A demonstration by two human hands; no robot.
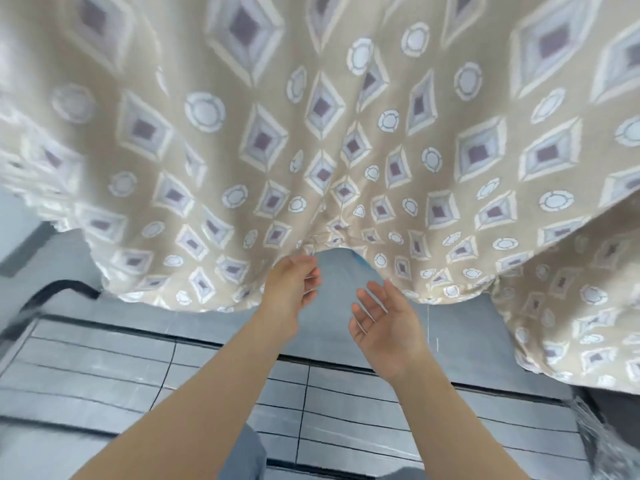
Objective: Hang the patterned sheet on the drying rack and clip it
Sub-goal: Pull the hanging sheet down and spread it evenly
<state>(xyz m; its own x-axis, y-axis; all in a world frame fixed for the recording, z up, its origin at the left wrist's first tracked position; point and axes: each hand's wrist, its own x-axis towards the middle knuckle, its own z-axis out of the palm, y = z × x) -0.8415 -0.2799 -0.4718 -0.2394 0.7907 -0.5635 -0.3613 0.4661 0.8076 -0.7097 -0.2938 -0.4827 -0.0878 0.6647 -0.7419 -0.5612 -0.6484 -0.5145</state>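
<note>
Hanging ahead, the patterned sheet [311,133] is draping across the upper view, its hem bunching at centre. The left hand [291,292] is curling at that hem, grip unclear; the right hand [381,323] is lying open, palm up. Tugging the hem outward evenly should be flattening that gather.

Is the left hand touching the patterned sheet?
Cannot tell. Head view: the left hand curls right at the patterned sheet hem, but blur hides contact.

1 wide-angle view from the person's head faces forward and steeply down, very near the hanging sheet [311,133], the tiled floor [104,358] below.
</note>
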